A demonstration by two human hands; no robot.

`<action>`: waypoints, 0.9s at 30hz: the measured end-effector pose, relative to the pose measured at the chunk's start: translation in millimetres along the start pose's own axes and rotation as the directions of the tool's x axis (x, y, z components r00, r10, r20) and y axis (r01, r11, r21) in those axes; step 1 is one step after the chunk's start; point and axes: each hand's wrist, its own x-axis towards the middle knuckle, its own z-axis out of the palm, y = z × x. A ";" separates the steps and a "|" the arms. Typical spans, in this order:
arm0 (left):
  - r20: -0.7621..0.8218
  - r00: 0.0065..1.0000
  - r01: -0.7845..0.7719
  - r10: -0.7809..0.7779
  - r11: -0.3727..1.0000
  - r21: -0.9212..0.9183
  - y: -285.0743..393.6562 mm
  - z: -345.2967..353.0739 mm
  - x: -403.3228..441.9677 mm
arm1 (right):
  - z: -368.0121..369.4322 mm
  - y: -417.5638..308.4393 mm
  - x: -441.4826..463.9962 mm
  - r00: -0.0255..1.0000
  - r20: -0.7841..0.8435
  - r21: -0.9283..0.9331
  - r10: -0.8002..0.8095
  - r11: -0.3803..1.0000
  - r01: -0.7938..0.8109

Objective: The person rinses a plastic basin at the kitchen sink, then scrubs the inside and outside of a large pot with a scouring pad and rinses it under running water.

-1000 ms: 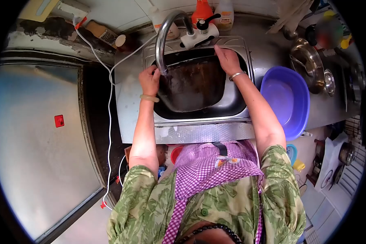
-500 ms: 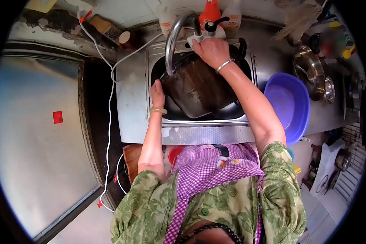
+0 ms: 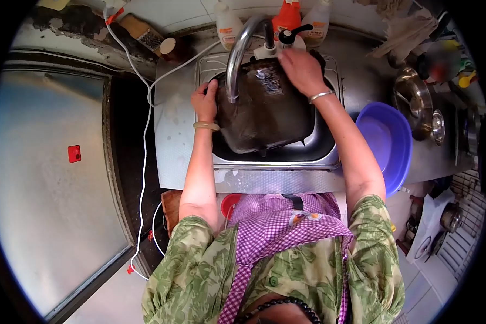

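Observation:
A dark, grimy square pan rests tilted in the metal sink, its broad flat side facing up and small stubs at its lower edge. A wet, shiny patch shows near its top. My left hand is closed on the pan's left edge, the thumb on top. At the upper right edge, my right hand reaches over the pan close to the tap's base; its fingers are blurred. The curved tap hangs over the pan's left part.
A purple basin stands right of the sink, beside a steel bowl. Behind the tap are a red bottle and pale bottles. A white cable hangs at the left.
The pan has turned flatter and shifted, showing the wet patch. My left hand has moved up slightly along its edge. My right hand has shifted right, away from the tap's base.

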 end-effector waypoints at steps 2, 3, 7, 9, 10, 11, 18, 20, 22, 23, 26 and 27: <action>-0.025 1.000 0.004 -0.005 0.997 -0.072 -9.9 -5.5 3.4 | 3.4 -11.7 -1.5 0.997 0.025 -0.084 -0.068 0.994 0.069; -0.067 0.992 -0.105 0.106 0.994 0.009 -4.9 -10.1 3.1 | 5.7 -21.4 -0.9 0.994 0.037 -0.120 -0.101 0.987 0.105; -0.022 1.000 0.014 -0.017 0.993 -0.116 -18.5 -22.9 -8.3 | 5.6 -36.9 3.0 0.990 0.092 -0.172 -0.108 0.977 0.123; -0.056 0.998 0.007 -0.014 0.991 -0.136 -4.5 -20.5 -21.7 | 0.3 -33.5 5.7 0.982 0.149 -0.135 -0.116 0.981 0.136; -0.039 0.999 0.005 -0.011 0.989 -0.149 -4.7 -20.2 -26.7 | -2.8 -33.9 7.9 0.976 0.178 -0.116 -0.122 0.983 0.144; -0.023 1.000 0.006 -0.010 0.987 -0.163 -6.4 -19.6 -31.7 | -6.4 -35.1 9.4 0.971 0.203 -0.125 -0.127 0.980 0.154; -0.025 0.992 0.123 -0.123 0.992 0.006 -28.8 -8.6 -82.1 | -3.3 -61.1 11.8 0.910 0.319 -0.221 -0.263 0.913 0.342; -0.141 0.982 -0.118 0.125 0.991 0.058 3.9 -7.0 -79.0 | 2.9 -69.5 11.0 0.914 0.292 -0.212 -0.283 0.912 0.350; -0.034 0.981 -0.187 0.193 0.974 0.130 56.2 -6.9 -62.6 | 14.4 -76.5 10.8 0.904 0.303 -0.178 -0.302 0.914 0.365; 0.015 0.975 -0.221 0.222 0.961 0.163 67.5 -4.2 -54.7 | 19.1 -79.0 10.8 0.896 0.310 -0.160 -0.319 0.911 0.380; 0.078 0.997 -0.036 0.013 0.953 0.301 46.9 -2.6 -28.5 | 25.0 -77.3 13.5 0.914 0.147 -0.091 -0.378 0.915 0.393; 0.158 0.985 0.021 -0.073 0.950 0.310 55.0 -6.1 -20.3 | 26.1 -72.5 11.6 0.907 0.139 0.021 -0.399 0.916 0.400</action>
